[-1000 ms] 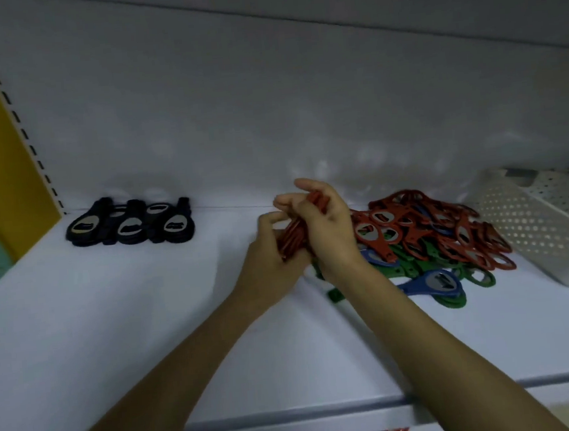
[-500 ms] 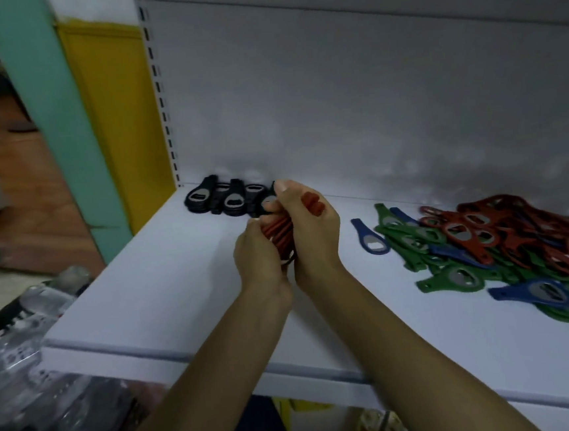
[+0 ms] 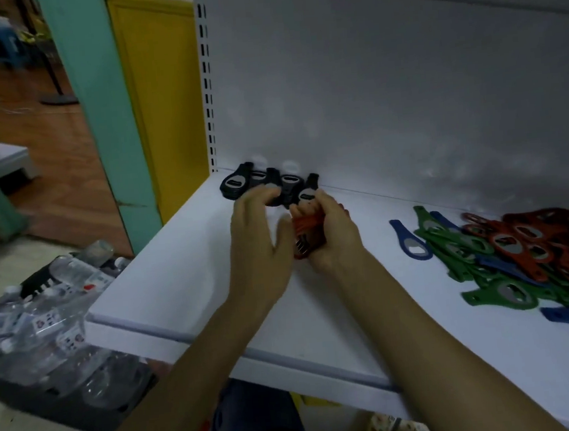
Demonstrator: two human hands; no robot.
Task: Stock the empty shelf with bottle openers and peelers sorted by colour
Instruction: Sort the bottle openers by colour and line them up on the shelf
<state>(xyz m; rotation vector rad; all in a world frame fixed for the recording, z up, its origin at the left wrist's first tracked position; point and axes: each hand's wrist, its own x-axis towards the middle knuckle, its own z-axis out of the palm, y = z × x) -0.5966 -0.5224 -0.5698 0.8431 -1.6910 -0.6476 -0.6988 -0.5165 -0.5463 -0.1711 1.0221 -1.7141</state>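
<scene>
The right hand's fingers [image 3: 305, 210] are curled tight round a stack of red bottle openers [image 3: 307, 239], held on edge just above the shelf [image 3: 186, 292], a little in front of its back edge. The right hand [image 3: 334, 235] wraps the stack from the right. The left hand [image 3: 258, 241] is just beside it with the thumb spread toward the stack. Its fingers [image 3: 261, 196] bend forward over the near end of the black row and are blurred, so whether they touch or hold anything cannot be told.

That row of black bottle openers [image 3: 266, 182] lies overlapped along the back edge at the shelf's back left corner, and it looks like the one colour already sorted. The red stack is gathered but not yet laid down; the bare stretch just right of the black row seems the likely spot for it.

Most of the work remains. Toward the right edge lies a mixed heap of red, green and blue openers [image 3: 520, 253], tangled together, with a lone blue opener [image 3: 411, 242] lying apart on its left side. Nothing in view can be made out as a peeler. On this showing the task is in its early part.
</scene>
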